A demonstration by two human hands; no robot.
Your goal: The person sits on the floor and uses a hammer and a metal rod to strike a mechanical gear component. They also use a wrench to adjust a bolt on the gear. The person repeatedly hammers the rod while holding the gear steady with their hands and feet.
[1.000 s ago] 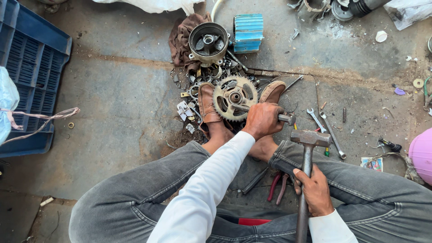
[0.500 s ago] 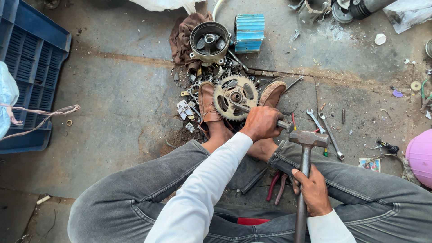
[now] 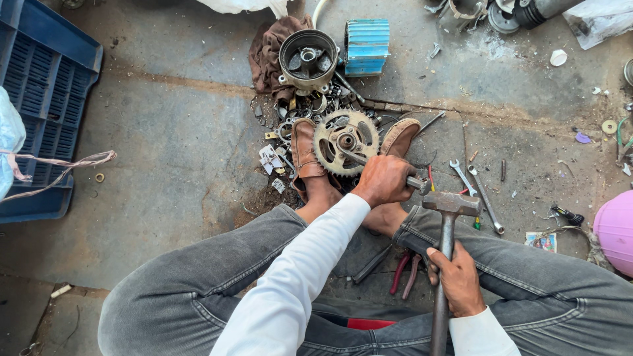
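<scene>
Left hand clamped on a metal rod set against the sprocket, right hand gripped the hammer nearby.

hammer: head dropped slightly, now just beside punch end
right hand: shifted a bit lower w/ handle
left hand: nudged slightly twd sprocket
</scene>
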